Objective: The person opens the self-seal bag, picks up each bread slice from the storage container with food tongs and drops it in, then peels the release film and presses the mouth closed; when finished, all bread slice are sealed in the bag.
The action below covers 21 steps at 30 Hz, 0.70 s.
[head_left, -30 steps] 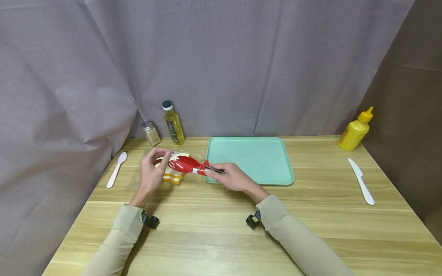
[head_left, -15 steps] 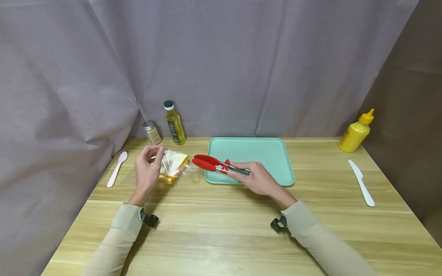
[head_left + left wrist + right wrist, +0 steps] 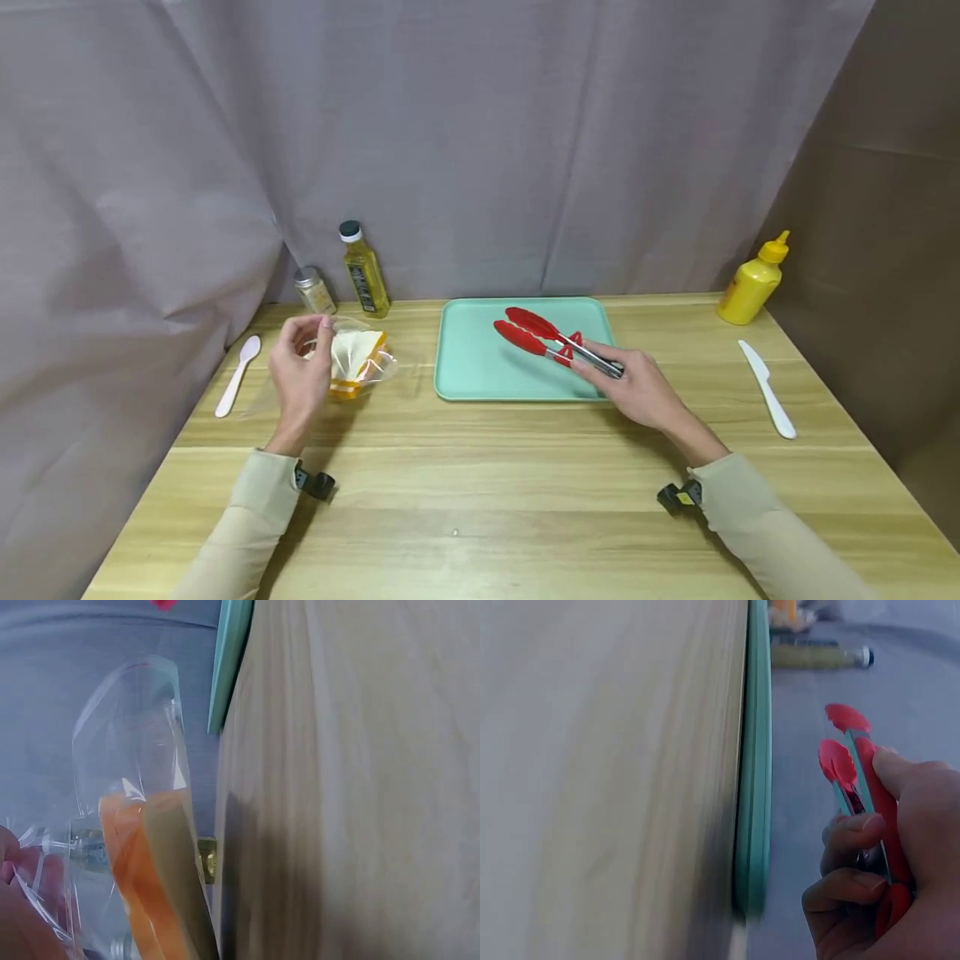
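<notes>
My right hand (image 3: 628,385) grips a pair of red-tipped metal tongs (image 3: 542,335) over the mint green tray (image 3: 480,367); the red ends stand slightly apart with nothing between them. In the right wrist view the tongs (image 3: 851,761) hover beside the tray's edge (image 3: 754,772). My left hand (image 3: 300,371) pinches the top of a clear plastic bag (image 3: 358,360) holding sliced bread with orange crust, left of the tray. The left wrist view shows the bag (image 3: 146,847) close up against the table edge.
A white spoon (image 3: 236,377) lies at the far left. An oil bottle (image 3: 363,271) and a small spice jar (image 3: 313,290) stand at the back. A yellow squeeze bottle (image 3: 750,282) and a white knife (image 3: 767,388) are at the right. Grey curtain behind.
My right hand drew the tongs out of the bread bag and carried them right, over the tray, with nothing in them. My left hand stayed on the bag.
</notes>
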Each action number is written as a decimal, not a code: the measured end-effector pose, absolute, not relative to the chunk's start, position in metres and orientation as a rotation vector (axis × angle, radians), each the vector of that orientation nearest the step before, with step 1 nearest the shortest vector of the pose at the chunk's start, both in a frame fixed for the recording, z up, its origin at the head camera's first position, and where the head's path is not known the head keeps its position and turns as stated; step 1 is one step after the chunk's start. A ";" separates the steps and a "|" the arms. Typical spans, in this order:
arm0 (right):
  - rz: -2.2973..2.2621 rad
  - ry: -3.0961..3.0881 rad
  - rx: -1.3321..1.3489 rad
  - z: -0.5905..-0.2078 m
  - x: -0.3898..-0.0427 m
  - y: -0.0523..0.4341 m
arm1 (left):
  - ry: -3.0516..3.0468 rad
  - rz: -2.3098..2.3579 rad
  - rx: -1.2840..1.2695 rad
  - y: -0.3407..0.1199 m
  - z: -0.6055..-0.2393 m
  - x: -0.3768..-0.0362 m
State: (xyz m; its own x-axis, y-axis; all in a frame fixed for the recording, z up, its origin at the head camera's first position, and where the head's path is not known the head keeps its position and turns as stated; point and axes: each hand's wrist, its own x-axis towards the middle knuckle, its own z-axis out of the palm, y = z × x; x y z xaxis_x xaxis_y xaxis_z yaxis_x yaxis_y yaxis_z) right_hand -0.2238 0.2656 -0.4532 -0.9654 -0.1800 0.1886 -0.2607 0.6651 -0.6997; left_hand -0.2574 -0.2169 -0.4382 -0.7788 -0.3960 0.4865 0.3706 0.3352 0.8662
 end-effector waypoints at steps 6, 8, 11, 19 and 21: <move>1.033 -2.748 0.280 -0.451 -0.218 0.313 | -1.916 -1.470 -0.010 -0.206 -0.422 -0.252; 0.993 -2.742 0.243 -0.450 -0.215 0.328 | -1.932 -1.472 -0.004 -0.202 -0.419 -0.251; 0.937 -2.730 0.179 -0.448 -0.212 0.347 | -1.988 -1.466 0.017 -0.201 -0.426 -0.257; 0.907 -2.732 0.069 -0.450 -0.206 0.368 | -2.126 -1.462 -0.015 -0.208 -0.442 -0.265; 0.908 -2.740 0.040 -0.450 -0.204 0.370 | -2.135 -1.458 -0.037 -0.210 -0.443 -0.264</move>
State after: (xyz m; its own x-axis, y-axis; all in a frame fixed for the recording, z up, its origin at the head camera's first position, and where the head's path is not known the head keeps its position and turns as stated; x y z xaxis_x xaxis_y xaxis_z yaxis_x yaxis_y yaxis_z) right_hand -0.2039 0.3703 -0.4501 -0.9674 0.0533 0.2475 -0.1051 0.8048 -0.5841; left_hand -0.2637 -0.2095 -0.4431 -0.8491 -0.2760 0.4504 0.3193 0.4113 0.8538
